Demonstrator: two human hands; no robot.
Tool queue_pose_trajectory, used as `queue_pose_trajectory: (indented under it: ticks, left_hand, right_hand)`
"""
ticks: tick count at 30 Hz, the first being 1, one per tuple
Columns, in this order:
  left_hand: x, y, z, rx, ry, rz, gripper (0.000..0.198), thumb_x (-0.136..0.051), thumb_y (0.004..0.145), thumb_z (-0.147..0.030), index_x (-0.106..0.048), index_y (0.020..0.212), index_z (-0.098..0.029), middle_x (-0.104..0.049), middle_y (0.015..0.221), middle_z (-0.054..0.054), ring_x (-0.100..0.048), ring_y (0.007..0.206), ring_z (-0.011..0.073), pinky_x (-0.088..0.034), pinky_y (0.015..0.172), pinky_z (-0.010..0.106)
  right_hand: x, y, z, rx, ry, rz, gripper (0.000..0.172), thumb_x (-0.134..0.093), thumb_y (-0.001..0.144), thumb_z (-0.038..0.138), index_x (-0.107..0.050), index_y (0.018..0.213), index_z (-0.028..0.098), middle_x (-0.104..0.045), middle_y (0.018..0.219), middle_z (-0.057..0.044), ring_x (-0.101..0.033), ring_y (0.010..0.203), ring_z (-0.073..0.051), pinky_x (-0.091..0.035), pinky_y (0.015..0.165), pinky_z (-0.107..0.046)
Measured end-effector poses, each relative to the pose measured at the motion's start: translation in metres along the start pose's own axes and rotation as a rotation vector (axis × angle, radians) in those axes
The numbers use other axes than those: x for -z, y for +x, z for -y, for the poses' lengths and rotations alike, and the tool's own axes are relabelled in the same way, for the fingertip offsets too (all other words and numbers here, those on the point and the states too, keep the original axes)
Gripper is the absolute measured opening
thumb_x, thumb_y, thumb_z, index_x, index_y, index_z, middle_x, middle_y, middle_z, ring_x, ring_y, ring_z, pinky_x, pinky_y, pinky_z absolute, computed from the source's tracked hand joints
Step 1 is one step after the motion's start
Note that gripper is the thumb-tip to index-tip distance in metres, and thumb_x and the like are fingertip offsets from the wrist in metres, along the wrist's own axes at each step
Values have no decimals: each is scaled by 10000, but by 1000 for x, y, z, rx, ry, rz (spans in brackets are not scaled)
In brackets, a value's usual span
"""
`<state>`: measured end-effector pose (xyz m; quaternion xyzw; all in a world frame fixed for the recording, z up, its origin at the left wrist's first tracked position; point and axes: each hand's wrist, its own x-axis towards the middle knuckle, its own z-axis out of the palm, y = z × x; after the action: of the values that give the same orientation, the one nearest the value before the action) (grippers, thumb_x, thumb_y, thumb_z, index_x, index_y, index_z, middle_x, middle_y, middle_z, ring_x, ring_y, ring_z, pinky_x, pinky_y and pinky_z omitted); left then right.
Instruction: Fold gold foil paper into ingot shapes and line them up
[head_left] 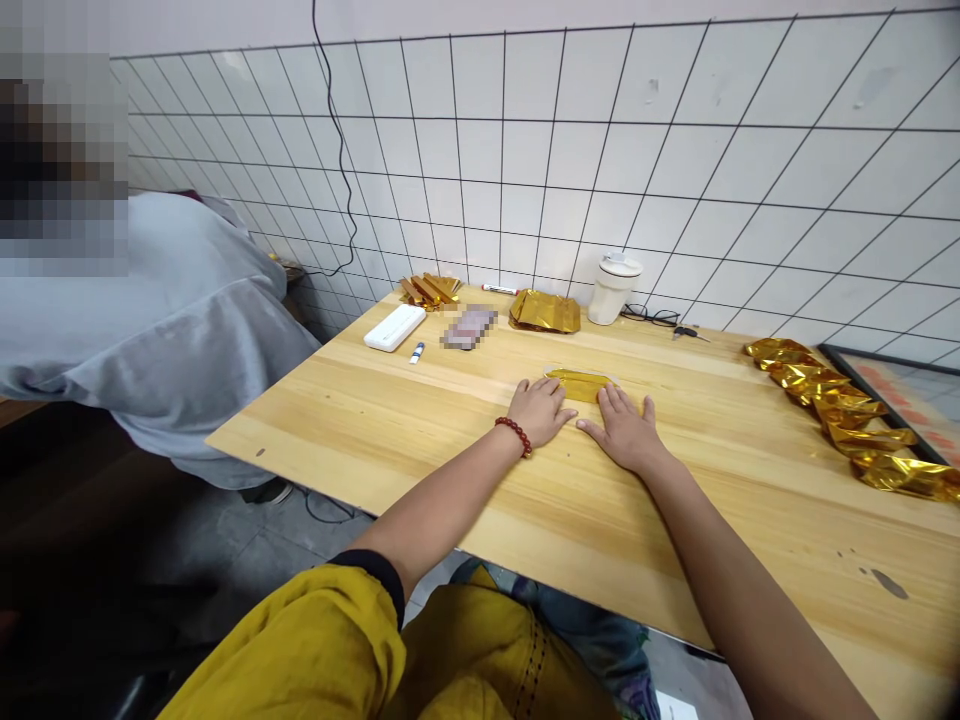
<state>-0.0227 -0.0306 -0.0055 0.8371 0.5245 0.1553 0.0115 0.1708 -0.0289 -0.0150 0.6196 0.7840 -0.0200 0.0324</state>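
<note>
A flat folded piece of gold foil paper (pixel 579 386) lies on the wooden table in front of me. My left hand (pixel 538 408), with a red bead bracelet at the wrist, rests palm down with its fingertips on the foil's left end. At the right end, my right hand (pixel 624 428) presses down with fingers stretched and thumb out to the side. Both hands lie flat and open, and the thumbs point toward each other below the foil.
Gold foil sheets (pixel 546 311), foil strips (pixel 430 290), a white power bank (pixel 395 328) and a white cup (pixel 615 288) stand toward the back. Folded gold foil pieces (pixel 840 410) line the right side beside a black-framed panel (pixel 892 400). A person in grey (pixel 202 320) is at left.
</note>
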Motion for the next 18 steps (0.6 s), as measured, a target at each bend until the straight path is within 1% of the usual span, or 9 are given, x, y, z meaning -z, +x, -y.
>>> queue_pose_trajectory:
  ticks: [4,7,9,12,14,15,16,18]
  left_hand:
    - [1,0,-1,6,-8,5,358,-448,994,-466,-604,1184,-206,-558,1410,99,-483,1323,248,-372,1071,470]
    - [0,0,-1,5,-11,4,361,-441,994,-470,-608,1183,-212,-562,1405,96,-485,1322,249,-372,1076,474]
    - [0,0,0,2,-16,-4,380,-450,989,-469,-595,1225,-210,-538,1433,107,-473,1336,258,-369,1084,488]
    - [1,1,0,-6,-24,-76,451,-456,986,-448,-529,1350,-190,-447,1517,134,-397,1402,283,-324,1129,515]
    - [3,2,-1,-62,-41,-111,491,-450,989,-448,-491,1407,-194,-394,1558,126,-335,1446,283,-265,1176,509]
    - [4,2,-1,-112,-54,-99,508,-449,989,-462,-481,1422,-200,-372,1574,118,-310,1462,278,-236,1194,501]
    - [4,2,-2,-170,-68,-64,530,-453,984,-485,-471,1434,-205,-349,1588,111,-287,1476,273,-213,1207,493]
    - [3,2,-3,-279,-86,50,599,-471,964,-544,-437,1463,-214,-301,1612,103,-243,1498,268,-190,1217,490]
  right_hand:
    - [1,0,-3,-78,-2,4,854,-81,966,643,-216,1552,36,-135,1640,-186,-134,1516,-282,-28,1181,-627]
    - [0,1,-5,-97,-6,-7,849,-82,967,640,-236,1546,39,-153,1637,-191,-144,1512,-292,-25,1176,-641]
    - [-1,1,-6,-95,-11,-15,852,-78,968,638,-240,1543,31,-158,1636,-190,-148,1510,-289,-23,1174,-645]
    - [-2,1,-6,-94,-19,-22,855,-71,967,639,-239,1542,29,-162,1635,-191,-151,1509,-286,-22,1171,-648]
    - [-3,1,-6,-91,-26,-25,843,-73,971,630,-244,1542,34,-169,1632,-197,-153,1508,-289,-22,1168,-650]
    - [-2,1,-6,-88,-32,-26,833,-76,974,622,-249,1542,37,-173,1631,-200,-158,1507,-292,-21,1168,-649]
    - [-2,1,-6,-85,-38,-30,822,-81,978,613,-255,1541,39,-180,1629,-202,-164,1505,-295,-19,1168,-648]
    - [-1,0,-6,-77,-54,-37,809,-90,981,600,-269,1537,40,-200,1624,-203,-183,1500,-298,-8,1167,-648]
